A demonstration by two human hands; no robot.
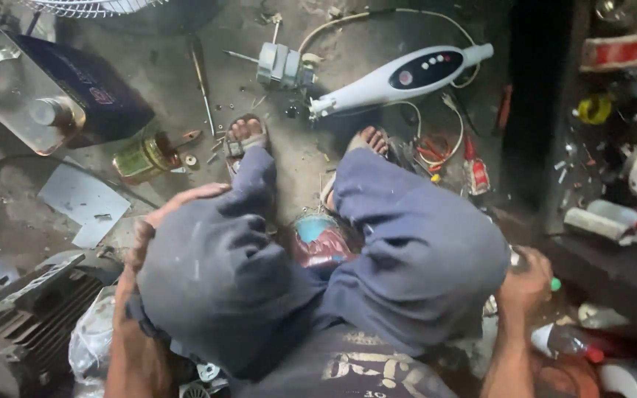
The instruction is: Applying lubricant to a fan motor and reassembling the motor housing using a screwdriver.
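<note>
I look down at my two knees in grey-blue trousers and my sandalled feet on a dirty concrete floor. My left hand (158,221) lies flat over the side of my left knee and holds nothing. My right hand (526,284) is down beside my right knee, closed around a small tool; only its green tip (555,284) shows past the fingers. On the floor ahead of my feet lie a long white fan control housing (407,74) with a black button panel, a small grey motor (282,66) and a brass-coloured motor (141,158).
A dark blue metal can (75,81) lies at the upper left, a thin screwdriver (200,74) beside it. A black finned motor (23,309) sits at the lower left. Red-handled tools and wires (466,158) lie near my right foot. Cluttered shelves (613,214) fill the right side.
</note>
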